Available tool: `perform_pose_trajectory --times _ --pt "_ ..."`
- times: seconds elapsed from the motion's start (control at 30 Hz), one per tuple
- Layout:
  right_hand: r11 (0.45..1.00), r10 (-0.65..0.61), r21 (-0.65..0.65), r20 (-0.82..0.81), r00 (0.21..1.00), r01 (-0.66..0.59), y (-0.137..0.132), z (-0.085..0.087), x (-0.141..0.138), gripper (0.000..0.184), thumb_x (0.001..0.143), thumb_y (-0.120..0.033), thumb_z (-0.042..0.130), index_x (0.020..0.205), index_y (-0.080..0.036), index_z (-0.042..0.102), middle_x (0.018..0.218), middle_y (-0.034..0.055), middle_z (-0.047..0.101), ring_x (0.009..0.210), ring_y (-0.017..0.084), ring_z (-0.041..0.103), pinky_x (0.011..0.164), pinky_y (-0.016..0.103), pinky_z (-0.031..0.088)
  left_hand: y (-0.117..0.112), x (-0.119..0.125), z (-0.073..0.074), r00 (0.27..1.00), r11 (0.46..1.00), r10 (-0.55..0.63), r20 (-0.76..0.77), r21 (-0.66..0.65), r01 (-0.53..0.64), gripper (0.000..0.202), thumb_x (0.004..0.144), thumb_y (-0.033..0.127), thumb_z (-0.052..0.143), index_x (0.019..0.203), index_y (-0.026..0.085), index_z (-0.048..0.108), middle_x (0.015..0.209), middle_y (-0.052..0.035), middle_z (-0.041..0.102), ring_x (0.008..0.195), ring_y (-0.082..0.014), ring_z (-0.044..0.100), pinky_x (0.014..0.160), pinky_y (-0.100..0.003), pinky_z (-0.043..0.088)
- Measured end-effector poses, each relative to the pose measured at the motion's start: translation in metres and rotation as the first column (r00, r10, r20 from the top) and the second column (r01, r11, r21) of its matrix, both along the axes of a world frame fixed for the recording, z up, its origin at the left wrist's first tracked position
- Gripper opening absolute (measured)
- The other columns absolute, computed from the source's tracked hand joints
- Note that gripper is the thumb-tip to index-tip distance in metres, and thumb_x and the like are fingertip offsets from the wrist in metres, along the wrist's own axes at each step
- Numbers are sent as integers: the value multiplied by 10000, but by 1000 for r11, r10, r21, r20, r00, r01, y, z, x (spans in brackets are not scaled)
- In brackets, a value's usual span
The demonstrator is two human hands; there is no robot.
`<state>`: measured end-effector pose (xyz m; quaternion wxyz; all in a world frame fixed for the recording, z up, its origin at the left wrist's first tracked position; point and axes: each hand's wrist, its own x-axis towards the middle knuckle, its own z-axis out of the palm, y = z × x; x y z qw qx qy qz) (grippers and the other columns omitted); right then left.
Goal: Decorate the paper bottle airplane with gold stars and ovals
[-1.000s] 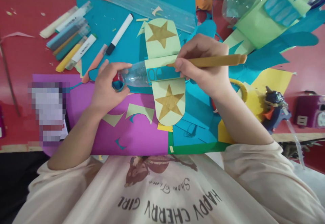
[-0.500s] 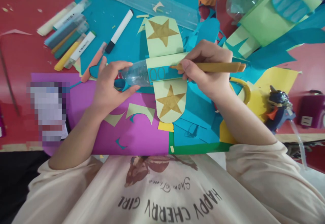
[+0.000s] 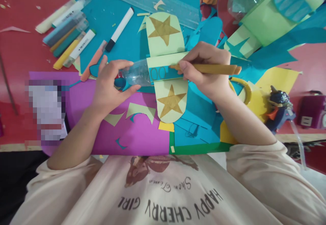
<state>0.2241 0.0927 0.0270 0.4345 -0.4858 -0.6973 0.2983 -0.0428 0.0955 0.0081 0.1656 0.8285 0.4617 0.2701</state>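
Observation:
A clear plastic bottle (image 3: 136,74) lies on its side on the paper-covered table. Pale green paper wings (image 3: 166,36) with gold stars are fixed across it, and a teal strip (image 3: 160,73) with drawn ovals runs along its body. My left hand (image 3: 108,85) grips the bottle's neck end by the red and teal cap. My right hand (image 3: 203,70) pinches a gold marker (image 3: 216,69) whose tip rests on the teal strip.
Several markers (image 3: 67,36) lie at the upper left, and a white one (image 3: 119,29) sits on a teal sheet. A purple sheet (image 3: 132,133) holds paper scraps. A glue gun (image 3: 278,111) stands at the right, another bottle craft (image 3: 265,7) at the top right.
The marker tip has crept a little left along the teal strip; the view has shifted slightly. Both hands keep their hold.

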Motion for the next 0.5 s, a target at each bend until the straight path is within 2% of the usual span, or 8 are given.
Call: perform_pose_trajectory --times 0.37,0.5 --pt "999 33 -40 12 999 -33 -1 4 -1 341 854 -517 633 650 -246 595 659 19 649 581 138 560 575 320 518 0 -1 -1 1000 1000 5 -11 -3 -5 391 856 448 665 1187 300 517 1103 -5 678 1034 -229 670 1163 -542 333" --pt "996 85 -40 -16 996 -85 0 5 1 352 851 -506 641 632 -238 574 629 6 620 551 126 534 555 316 500 -1 0 0 1000 1000 3 -8 -4 -3 376 859 430 666 1182 301 521 1094 -8 678 1030 -226 670 1159 -526 345"
